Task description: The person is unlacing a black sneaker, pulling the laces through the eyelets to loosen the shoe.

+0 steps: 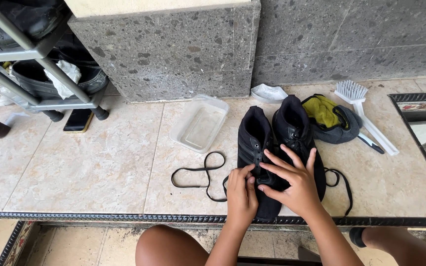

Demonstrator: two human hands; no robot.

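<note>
— Where is the lace?

— The black shoelace (203, 175) runs out in loops over the tiled ledge (75, 167) to the left of the left black shoe (253, 143), and its near end comes up to the lower eyelets of that shoe, where both hands meet.

— And what are the hands doing?

— The left hand (241, 194) is curled, thumb and fingertips pinched together on the lace at the shoe's front. The right hand (294, 180) lies over the toe of the right black shoe (294, 130); its forefinger and thumb reach across to the same spot, the other fingers spread. Whether it truly grips the lace, I cannot tell.

— The shoes stand together?

— Side by side, touching, toes toward the person. A second lace (343, 182) curls out on the right.

— Around them?

— A clear plastic tub (200, 123) to the left behind, a small white lid (268, 92) by the stone wall (173, 49), a grey and yellow cloth (334, 120) just beside the right shoe, a white brush (363, 111) beyond it. Far left, a phone (78, 120) lies under a metal rack (35, 54).
</note>
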